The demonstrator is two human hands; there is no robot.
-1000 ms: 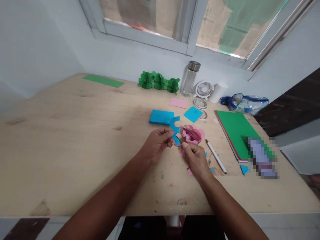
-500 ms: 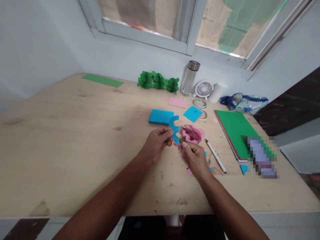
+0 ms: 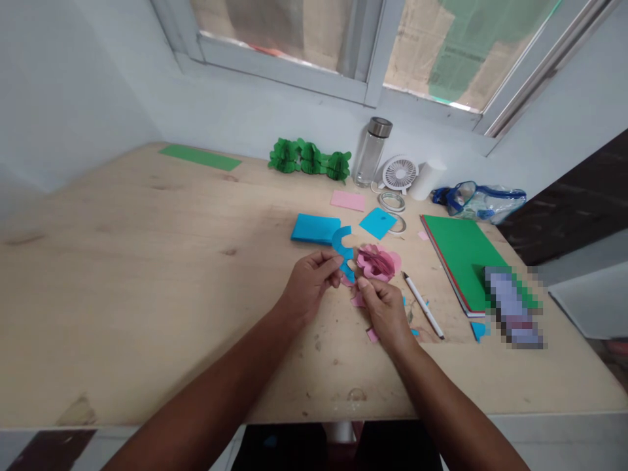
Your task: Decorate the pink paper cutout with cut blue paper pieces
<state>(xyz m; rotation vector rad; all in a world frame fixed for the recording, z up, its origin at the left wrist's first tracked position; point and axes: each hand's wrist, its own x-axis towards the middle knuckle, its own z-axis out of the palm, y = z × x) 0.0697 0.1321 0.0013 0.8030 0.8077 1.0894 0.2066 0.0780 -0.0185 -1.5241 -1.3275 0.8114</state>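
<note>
A curved blue paper cutout (image 3: 342, 242), scalloped like a 3, is held upright over the table. My left hand (image 3: 316, 278) is closed, pinching its middle between thumb and fingers. My right hand (image 3: 385, 304) is also closed, its thumb and finger at the cutout's lower end. A folded pink paper flower (image 3: 377, 263) lies just beyond my right hand. Behind the cutout is a stack of blue paper (image 3: 315, 229). Pink paper scraps (image 3: 358, 299) lie under and between my hands.
Right of my hands are a white pen (image 3: 422, 304), green sheets (image 3: 468, 255) and a blurred-out object (image 3: 513, 307). Toward the wall stand green paper shapes (image 3: 310, 159), a glass bottle (image 3: 371, 154), a small fan (image 3: 400, 174), tape rolls (image 3: 392, 201) and a clear pouch (image 3: 490, 201).
The lower end of the blue cutout has shifted slightly right, toward my right fingertips. Both hands stay in nearly the same place.
</note>
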